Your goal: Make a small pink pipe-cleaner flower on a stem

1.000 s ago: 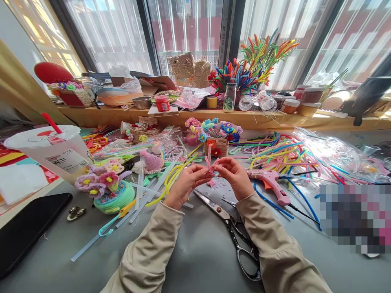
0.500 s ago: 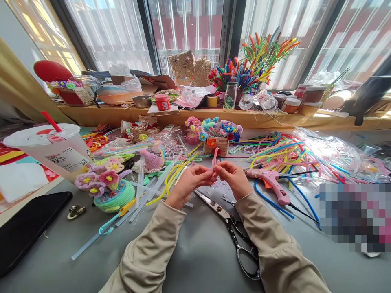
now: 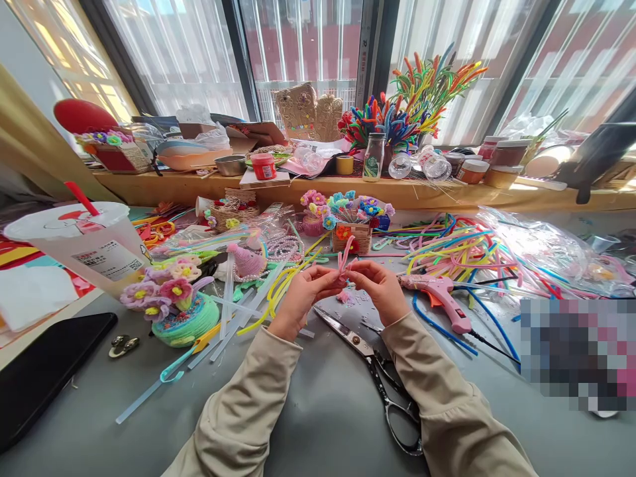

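Observation:
Between my two hands is a pink pipe cleaner [image 3: 346, 250], bent, with its ends sticking up above the fingertips. My left hand [image 3: 309, 295] is closed in a pinch on its left side. From the right, the thumb and fingers of my right hand [image 3: 378, 286] pinch the same piece. Part of it is hidden behind the fingers. Just below the hands lie large black-handled scissors [image 3: 358, 344], and small pink scraps [image 3: 346, 297] are on the table behind them. A pink glue gun [image 3: 444, 298] rests right of my right hand.
A heap of coloured pipe cleaners [image 3: 462, 248] spreads at the back right. Glue sticks [image 3: 227, 295] and a turquoise pot of fuzzy flowers [image 3: 183, 318] lie left. Further left stand a drink cup [image 3: 94, 248] and a black phone [image 3: 54, 371]. A small flower basket [image 3: 362, 238] sits behind my hands.
The pink pipe cleaner's upright end has tilted left and now shows as two strands. My fingers have shifted slightly around it, and a pink bit shows below my hands.

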`<state>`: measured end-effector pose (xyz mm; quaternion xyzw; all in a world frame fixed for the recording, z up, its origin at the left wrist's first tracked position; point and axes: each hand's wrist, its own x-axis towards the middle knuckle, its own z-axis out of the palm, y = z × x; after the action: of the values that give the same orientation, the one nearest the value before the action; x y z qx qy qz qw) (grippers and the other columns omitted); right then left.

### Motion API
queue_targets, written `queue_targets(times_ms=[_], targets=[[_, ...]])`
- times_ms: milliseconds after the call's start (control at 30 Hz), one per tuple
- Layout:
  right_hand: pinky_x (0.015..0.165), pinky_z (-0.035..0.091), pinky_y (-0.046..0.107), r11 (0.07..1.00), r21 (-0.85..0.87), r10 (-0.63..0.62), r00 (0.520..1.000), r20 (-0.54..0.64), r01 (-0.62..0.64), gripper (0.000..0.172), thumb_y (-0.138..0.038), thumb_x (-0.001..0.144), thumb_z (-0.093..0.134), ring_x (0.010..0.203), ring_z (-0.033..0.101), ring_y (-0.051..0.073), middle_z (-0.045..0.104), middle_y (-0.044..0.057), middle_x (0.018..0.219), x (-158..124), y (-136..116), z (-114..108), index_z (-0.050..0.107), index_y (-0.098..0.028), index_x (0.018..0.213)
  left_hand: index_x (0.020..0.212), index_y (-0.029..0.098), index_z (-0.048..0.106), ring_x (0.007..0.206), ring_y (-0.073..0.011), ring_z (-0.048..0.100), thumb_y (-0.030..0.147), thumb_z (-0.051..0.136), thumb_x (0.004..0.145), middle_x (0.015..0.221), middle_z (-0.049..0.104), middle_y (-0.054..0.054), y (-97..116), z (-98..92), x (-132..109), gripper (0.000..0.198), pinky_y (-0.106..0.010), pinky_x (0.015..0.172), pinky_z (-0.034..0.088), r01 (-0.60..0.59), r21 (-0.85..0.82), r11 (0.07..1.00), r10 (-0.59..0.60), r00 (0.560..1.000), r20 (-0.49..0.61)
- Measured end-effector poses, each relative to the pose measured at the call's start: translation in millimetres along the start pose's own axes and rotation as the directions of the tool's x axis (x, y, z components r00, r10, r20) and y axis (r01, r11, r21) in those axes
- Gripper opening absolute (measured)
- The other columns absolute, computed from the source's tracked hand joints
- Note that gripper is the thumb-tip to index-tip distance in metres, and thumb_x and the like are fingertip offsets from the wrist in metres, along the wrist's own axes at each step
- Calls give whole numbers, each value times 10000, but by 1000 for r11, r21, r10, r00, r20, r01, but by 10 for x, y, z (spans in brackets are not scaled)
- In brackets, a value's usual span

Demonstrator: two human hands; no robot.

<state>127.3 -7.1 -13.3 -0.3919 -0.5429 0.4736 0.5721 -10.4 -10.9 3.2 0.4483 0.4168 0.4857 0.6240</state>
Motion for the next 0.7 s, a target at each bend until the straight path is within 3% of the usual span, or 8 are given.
queue_targets(times_ms=[367, 700], targets=[[594, 449, 245, 904, -367, -243, 970, -22, 218, 134, -256, 699, 514, 663, 564, 134, 621, 39, 765, -27, -4, -8, 587, -169, 769, 766, 105, 575, 733, -154, 596, 210, 656, 571, 750, 635, -44, -47, -18, 22, 235, -315, 757, 456, -22, -14, 1000, 23, 998, 61], [593, 460, 230, 892, -348, -336, 938, -81, 290, 164, -235, 688, 536, 661, 566, 121, 612, 30, 749, -23, 26, 15, 539, -167, 837, 748, 111, 578, 702, -142, 602, 191, 636, 597, 742, 635, -43, -39, -3, 13, 181, -306, 749, 460, -2, -53, 999, 4, 999, 42]])
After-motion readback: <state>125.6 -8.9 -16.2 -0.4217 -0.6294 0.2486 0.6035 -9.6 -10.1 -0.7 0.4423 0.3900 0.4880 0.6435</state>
